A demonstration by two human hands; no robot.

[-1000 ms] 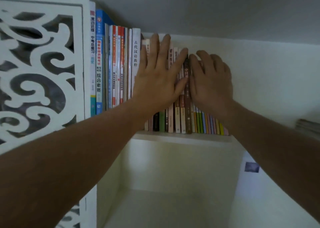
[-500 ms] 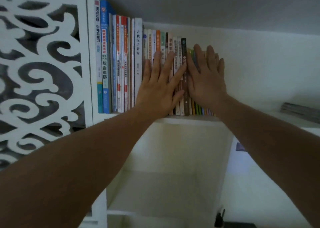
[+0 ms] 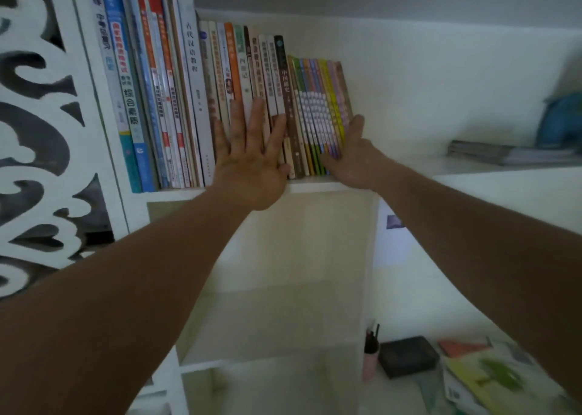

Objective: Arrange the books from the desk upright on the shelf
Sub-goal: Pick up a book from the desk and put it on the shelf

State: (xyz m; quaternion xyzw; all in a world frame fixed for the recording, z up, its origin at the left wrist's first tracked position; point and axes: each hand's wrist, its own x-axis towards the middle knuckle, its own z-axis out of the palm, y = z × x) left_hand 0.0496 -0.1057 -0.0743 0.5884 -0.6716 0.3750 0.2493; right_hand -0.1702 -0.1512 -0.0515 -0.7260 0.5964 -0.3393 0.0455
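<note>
A long row of books (image 3: 195,93) stands upright on the white shelf (image 3: 315,186), leaning slightly left. My left hand (image 3: 252,156) lies flat with spread fingers against the spines in the middle of the row. My right hand (image 3: 352,156) holds the right end of the row, where a set of thin colourful books (image 3: 318,105) stands; its thumb lies across their lower spines and its palm is against the outermost cover. A dark brown book (image 3: 288,99) stands between the two hands.
A carved white panel (image 3: 37,115) closes the left side. A stack of flat books (image 3: 504,153) and a blue object (image 3: 560,121) lie on the shelf to the right. Below right on the desk are more books (image 3: 491,380), a black box (image 3: 407,356) and a pink pen holder (image 3: 370,361).
My right hand has slid from the spines to the right end of the row. My left hand has moved lower on the spines. The view has tilted down, showing the desk.
</note>
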